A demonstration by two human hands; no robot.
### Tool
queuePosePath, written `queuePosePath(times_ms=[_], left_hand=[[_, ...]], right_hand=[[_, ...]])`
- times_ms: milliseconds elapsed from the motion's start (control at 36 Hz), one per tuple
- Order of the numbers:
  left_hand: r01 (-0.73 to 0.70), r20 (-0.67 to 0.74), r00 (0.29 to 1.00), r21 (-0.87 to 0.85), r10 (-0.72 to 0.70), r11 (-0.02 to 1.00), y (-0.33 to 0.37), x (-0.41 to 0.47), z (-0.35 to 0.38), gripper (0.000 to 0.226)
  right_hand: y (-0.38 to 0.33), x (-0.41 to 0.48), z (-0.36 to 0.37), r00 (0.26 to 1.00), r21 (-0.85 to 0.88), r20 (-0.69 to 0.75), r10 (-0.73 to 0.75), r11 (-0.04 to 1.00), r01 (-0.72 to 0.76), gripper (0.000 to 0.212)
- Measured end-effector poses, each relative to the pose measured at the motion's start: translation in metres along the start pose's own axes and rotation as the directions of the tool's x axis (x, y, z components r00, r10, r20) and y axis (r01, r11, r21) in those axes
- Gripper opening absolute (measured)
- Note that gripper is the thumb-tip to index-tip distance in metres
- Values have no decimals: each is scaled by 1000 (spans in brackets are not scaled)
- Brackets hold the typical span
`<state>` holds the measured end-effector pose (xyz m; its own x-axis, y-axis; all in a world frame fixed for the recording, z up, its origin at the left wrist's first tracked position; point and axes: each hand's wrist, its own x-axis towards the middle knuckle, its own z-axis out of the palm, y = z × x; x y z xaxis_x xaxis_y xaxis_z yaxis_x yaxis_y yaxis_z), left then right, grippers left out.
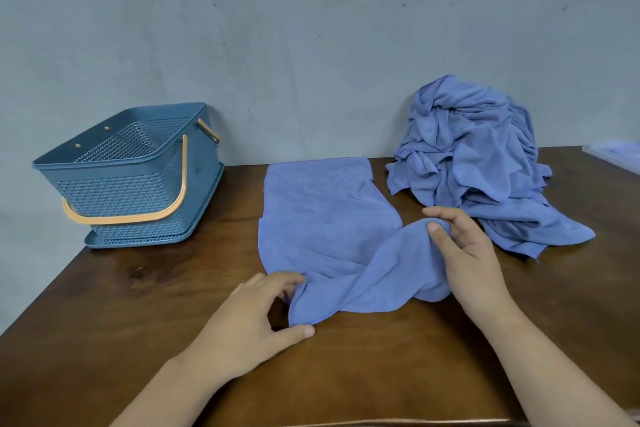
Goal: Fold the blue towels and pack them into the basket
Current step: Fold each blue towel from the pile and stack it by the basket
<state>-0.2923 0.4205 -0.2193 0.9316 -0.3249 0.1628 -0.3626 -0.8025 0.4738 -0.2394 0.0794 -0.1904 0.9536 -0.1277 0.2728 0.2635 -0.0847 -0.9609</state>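
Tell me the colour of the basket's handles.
Orange handles on the blue basket; head view shows it best.

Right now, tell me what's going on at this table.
A person is folding a blue towel on the wooden table. The left hand pinches its near corner, and the right hand grips a lifted fold on its right side. The blue basket with the orange handle stands at the left with no towel showing inside; a heap of unfolded blue towels lies at the right.
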Motion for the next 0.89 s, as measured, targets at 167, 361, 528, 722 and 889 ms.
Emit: queuePosePath(times_ms=[167,361,528,722,889], left_hand=[[-48,-87,995,31,50,998,7,16,7,20],[9,-199,972,-487,-122,873,6,-1,-14,48],[40,-190,966,-557,-174,829,3,3,-30,70],[188,-149,935,-563,-322,805,-1,24,-51,80],[297,-187,885,-480,-427,826,2,85,-83,69]], right_hand=[[0,2,-3,999,58,-52,17,998,-14,20],[-9,-1,-7,998,271,-59,15,963,1,18],[-11,-7,-3,997,120,69,-43,992,34,16],[-4,-4,5,993,-98,101,-59,993,69,24],[-11,43,15,986,-204,136,-96,971,123,25]])
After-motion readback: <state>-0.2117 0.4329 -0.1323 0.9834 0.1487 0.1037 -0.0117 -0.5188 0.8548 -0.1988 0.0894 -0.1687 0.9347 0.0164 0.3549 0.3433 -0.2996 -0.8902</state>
